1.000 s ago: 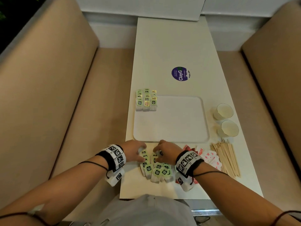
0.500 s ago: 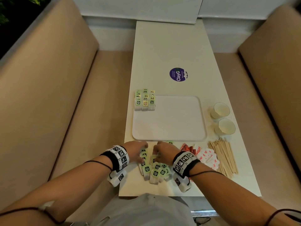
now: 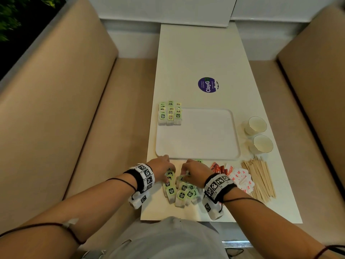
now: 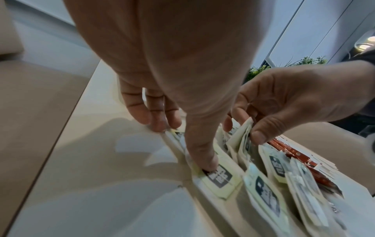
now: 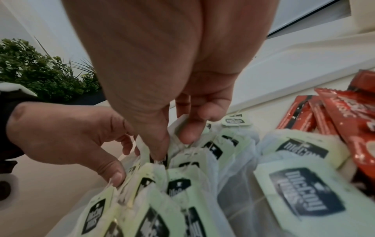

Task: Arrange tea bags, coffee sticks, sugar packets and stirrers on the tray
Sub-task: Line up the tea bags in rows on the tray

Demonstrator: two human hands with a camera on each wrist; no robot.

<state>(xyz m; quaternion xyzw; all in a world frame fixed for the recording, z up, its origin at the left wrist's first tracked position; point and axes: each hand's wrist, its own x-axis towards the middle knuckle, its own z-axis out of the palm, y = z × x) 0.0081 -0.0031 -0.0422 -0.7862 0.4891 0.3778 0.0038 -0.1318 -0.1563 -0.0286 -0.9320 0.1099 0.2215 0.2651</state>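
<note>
I sit at a narrow white table (image 3: 196, 58) with both hands in a loose heap of tea bags (image 3: 182, 191) at its near edge, just in front of the tray (image 3: 205, 139). My left hand (image 3: 162, 168) reaches down with straight fingers — the thumb presses on one bag's green tag, and the other fingertips (image 4: 156, 120) touch the far edge of the heap. My right hand (image 3: 195, 172) pinches the top of one tea bag (image 5: 178, 128) between thumb and forefinger, so that it stands up among the others.

The white tray lies flat in the middle of the table. A neat block of tea bags (image 3: 169, 114) in three rows sits at its far left corner. To the right of the heap, on the table, lie red coffee sticks (image 3: 217, 168), then sugar packets (image 3: 240, 177), then a bundle of wooden stirrers (image 3: 258, 177) — none on the tray. Two paper cups (image 3: 258, 135) stand to the right of the tray, and a round purple sticker (image 3: 208, 85) lies beyond it.
</note>
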